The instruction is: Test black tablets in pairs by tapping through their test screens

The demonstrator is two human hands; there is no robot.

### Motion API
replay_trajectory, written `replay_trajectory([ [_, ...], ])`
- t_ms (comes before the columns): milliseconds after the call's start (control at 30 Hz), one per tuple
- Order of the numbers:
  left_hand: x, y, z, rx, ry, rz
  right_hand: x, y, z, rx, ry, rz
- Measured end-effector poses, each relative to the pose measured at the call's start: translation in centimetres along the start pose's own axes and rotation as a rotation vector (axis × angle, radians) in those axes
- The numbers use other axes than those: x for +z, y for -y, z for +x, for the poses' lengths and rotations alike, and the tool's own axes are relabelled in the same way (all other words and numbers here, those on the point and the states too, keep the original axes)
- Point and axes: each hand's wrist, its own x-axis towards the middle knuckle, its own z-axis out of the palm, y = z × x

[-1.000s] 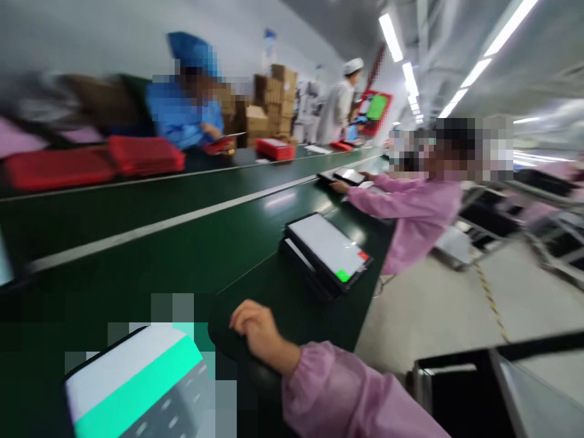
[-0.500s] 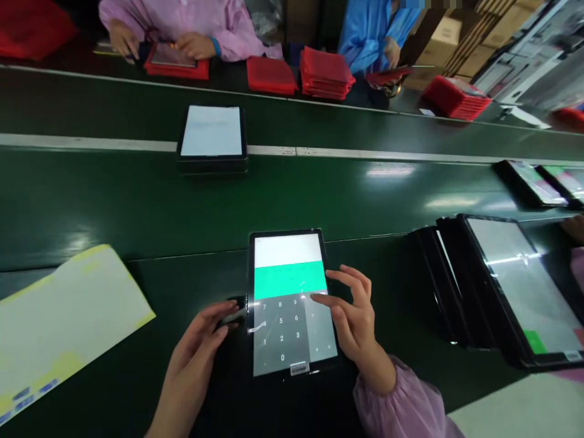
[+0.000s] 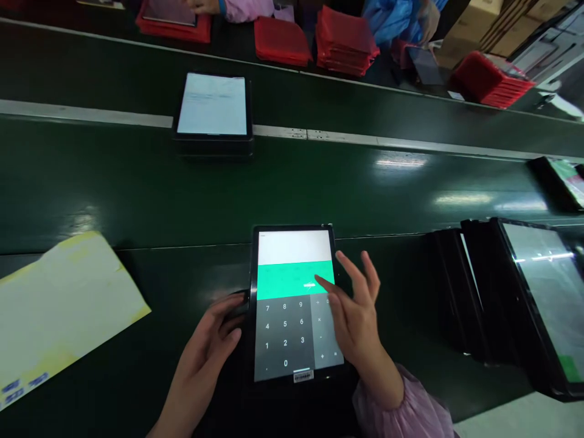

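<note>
A tablet lies face up on the dark green bench in front of me, its screen showing a calculator keypad below a green band and a white band. A small barcode label is stuck at its bottom edge. My left hand rests beside the tablet's left edge, fingers curved and thumb apart; the fingertips are at the edge, though contact is hard to make out. Over the right part of the screen is my right hand, fingers spread, with the index fingertip at the green band. It holds nothing.
Yellow-edged white paper lies at left. Stacked tablets stand at right, and another lit tablet sits across the bench. Beyond it are piles of red pouches and two co-workers' hands and sleeves, one sleeve pink.
My right index finger has moved up from the band's lower edge into the green band. My left fingers are closer to the tablet's edge. The view has tilted down slightly.
</note>
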Motion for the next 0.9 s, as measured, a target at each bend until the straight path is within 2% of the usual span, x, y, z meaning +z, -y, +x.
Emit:
replay_trajectory([
  [100, 0.1, 0.0, 0.0, 0.023, -0.003, 0.004, -0.1, -0.1, 0.0, 0.048, -0.057, -0.013],
  [267, 2.4, -1.3, -1.0, 0.111, -0.029, 0.022, 0.1, 0.1, -0.1, 0.01, 0.031, 0.003],
  [433, 3.3, -1.0, -0.1, 0.18, -0.013, -0.007, -0.2, 0.0, 0.1, 0.051, -0.065, -0.004],
  [600, 4.3, -1.5, 1.6, 0.173, -0.014, 0.046, -0.5, 2.3, 0.0, -0.123, 0.103, 0.106],
  [700, 5.1, -2.4, 1.9, 0.169, -0.018, 0.119, -0.6, 2.8, 0.0, -0.157, 0.163, 0.088],
  [767, 5.4, -2.7, 1.8, 0.173, -0.029, 0.165, -0.8, 2.2, 0.1, -0.121, 0.097, 0.103],
  [900, 5.4, -2.9, 1.6, 0.138, -0.018, 0.146, -0.7, 0.5, 0.3, 0.044, -0.075, 0.02],
])
